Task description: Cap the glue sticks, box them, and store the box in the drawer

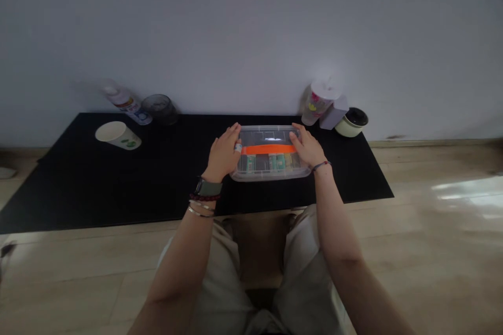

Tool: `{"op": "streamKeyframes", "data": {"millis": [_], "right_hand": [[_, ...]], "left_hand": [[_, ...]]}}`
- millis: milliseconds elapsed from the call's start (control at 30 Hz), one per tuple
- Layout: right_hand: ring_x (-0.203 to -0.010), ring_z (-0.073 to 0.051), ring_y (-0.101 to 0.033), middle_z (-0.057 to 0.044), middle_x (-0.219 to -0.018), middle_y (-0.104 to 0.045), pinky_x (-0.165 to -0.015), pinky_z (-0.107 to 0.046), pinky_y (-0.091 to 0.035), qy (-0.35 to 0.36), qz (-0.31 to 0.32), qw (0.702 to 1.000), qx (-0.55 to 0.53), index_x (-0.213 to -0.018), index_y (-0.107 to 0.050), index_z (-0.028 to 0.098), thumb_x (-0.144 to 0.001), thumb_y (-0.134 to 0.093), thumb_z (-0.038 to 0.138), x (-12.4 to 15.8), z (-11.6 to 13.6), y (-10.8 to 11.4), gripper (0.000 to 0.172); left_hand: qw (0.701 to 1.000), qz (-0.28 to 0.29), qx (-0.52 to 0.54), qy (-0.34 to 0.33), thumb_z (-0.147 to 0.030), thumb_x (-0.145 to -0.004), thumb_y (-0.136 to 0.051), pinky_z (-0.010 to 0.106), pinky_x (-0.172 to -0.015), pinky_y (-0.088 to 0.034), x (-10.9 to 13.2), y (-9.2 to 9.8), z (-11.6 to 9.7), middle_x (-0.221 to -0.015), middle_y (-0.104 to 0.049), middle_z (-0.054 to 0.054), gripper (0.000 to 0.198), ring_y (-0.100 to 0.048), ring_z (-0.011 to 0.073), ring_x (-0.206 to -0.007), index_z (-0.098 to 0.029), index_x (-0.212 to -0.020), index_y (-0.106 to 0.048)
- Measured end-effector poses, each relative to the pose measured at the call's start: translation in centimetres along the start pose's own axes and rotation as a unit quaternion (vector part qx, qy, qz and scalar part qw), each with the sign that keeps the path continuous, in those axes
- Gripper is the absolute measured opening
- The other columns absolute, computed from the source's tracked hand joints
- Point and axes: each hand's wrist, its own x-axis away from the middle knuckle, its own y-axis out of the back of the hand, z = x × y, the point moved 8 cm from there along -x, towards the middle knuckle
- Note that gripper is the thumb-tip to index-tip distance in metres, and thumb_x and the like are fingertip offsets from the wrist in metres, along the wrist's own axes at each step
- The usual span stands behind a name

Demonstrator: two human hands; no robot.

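A clear plastic box (270,165) with an orange handle (269,149) on its lid sits on a black mat (165,178), holding small green and dark packets. My left hand (223,154) grips the box's left end, fingers curled over the lid edge. My right hand (307,146) grips the right end in the same way. Both hands rest on the lid with the box flat on the mat.
A paper cup (117,135), a tilted bottle (126,103) and a dark glass (159,109) stand at the mat's back left. A lidded tumbler (317,102), a pale box (334,112) and a small bowl (351,121) stand back right against the wall. Wooden floor surrounds the mat.
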Motion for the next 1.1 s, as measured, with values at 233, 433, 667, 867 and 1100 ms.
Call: {"op": "streamKeyframes", "data": {"millis": [233, 433, 667, 867, 1100], "right_hand": [[-0.128, -0.024, -0.052, -0.007, -0.139, -0.056, -0.111, -0.048, -0.040, 0.022, -0.007, 0.988, -0.151, -0.141, -0.049, 0.029, -0.098, -0.029, 0.063, -0.6, -1.0, -0.9, 0.058], [-0.121, -0.032, -0.058, -0.014, -0.129, -0.063, -0.105, -0.053, -0.042, -0.152, -0.042, 0.982, -0.107, -0.134, -0.056, 0.024, -0.088, -0.041, 0.076, 0.5, -5.4, 1.1, 0.071], [-0.108, -0.032, -0.064, -0.012, -0.115, -0.070, -0.095, -0.050, -0.048, -0.137, 0.047, 0.987, -0.076, -0.123, -0.061, 0.025, -0.082, -0.054, 0.074, 1.3, -4.4, 0.5, 0.064], [-0.107, -0.032, -0.063, -0.013, -0.115, -0.067, -0.095, -0.052, -0.049, -0.126, -0.045, 0.984, -0.119, -0.121, -0.061, 0.021, -0.077, -0.064, 0.066, 0.2, -5.0, 0.8, 0.063], [-0.104, -0.027, -0.064, -0.013, -0.114, -0.066, -0.093, -0.047, -0.053, -0.096, -0.025, 0.949, -0.300, -0.126, -0.056, 0.019, -0.073, -0.070, 0.057, -0.8, -5.3, -0.9, 0.067]], "left_hand": [[0.993, -0.039, 0.110, -0.019, -0.025, -0.095, -0.044, 0.050, -0.122, -0.026, 0.1, 0.0, 0.3, -0.159, -0.038, 0.009, 0.052, -0.036, 0.0256, -0.146, -0.022, -0.146, -0.046], [0.948, -0.062, 0.281, 0.139, -0.042, -0.093, -0.058, 0.049, -0.121, -0.028, 1.0, -0.3, 4.0, -0.154, -0.043, 0.018, 0.066, -0.039, 0.0307, -0.144, -0.016, -0.150, -0.039], [0.892, -0.010, 0.369, 0.262, -0.033, -0.081, -0.076, 0.056, -0.112, -0.040, 2.7, -0.8, 6.2, -0.136, -0.061, 0.020, 0.086, -0.058, 0.0342, -0.126, -0.016, -0.153, -0.033], [0.865, -0.048, 0.469, 0.171, -0.019, -0.078, -0.075, 0.047, -0.119, -0.034, 1.9, -0.8, 4.8, -0.156, -0.040, 0.017, 0.076, -0.042, 0.0278, -0.142, -0.020, -0.147, -0.041], [0.841, -0.120, 0.504, 0.159, -0.015, -0.070, -0.079, 0.042, -0.121, -0.031, 0.8, -1.7, 5.2, -0.157, -0.038, 0.014, 0.078, -0.035, 0.0273, -0.146, -0.021, -0.141, -0.047]]}}
